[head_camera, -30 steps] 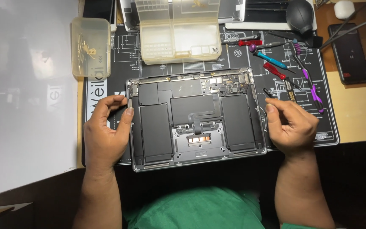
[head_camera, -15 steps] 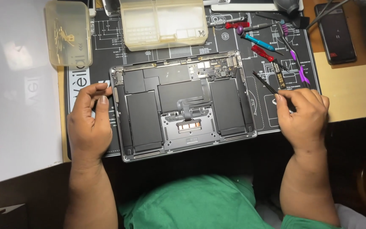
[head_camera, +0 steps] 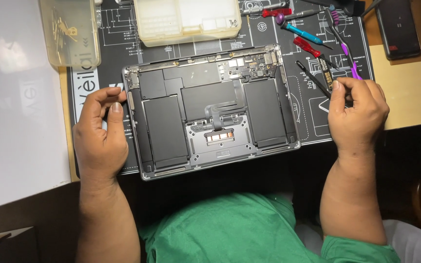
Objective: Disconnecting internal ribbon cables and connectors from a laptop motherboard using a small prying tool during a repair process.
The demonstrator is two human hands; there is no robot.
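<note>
An open grey laptop (head_camera: 210, 107) lies bottom-up on a dark repair mat (head_camera: 113, 53), its black battery cells and board exposed. My left hand (head_camera: 101, 134) sits at the laptop's left edge with fingers loosely curled and apart; I see nothing in it. My right hand (head_camera: 356, 114) rests on the mat just right of the laptop. Its thumb and fingers pinch the near end of black tweezers (head_camera: 313, 78), which lie on the mat. A purple tool (head_camera: 347, 53) lies by its fingertips.
A clear box of small brass parts (head_camera: 69, 31) and a translucent organiser tray (head_camera: 186, 19) stand behind the laptop. Red and blue screwdrivers (head_camera: 300, 34) lie at the back right, with a dark phone (head_camera: 398, 29) beyond. A white sheet (head_camera: 15, 112) covers the left.
My left hand left the laptop's left edge, rose with fingers pinched near the upper-left corner, then dropped back with looser fingers. The right hand stayed at the tweezers. The view shifted.
</note>
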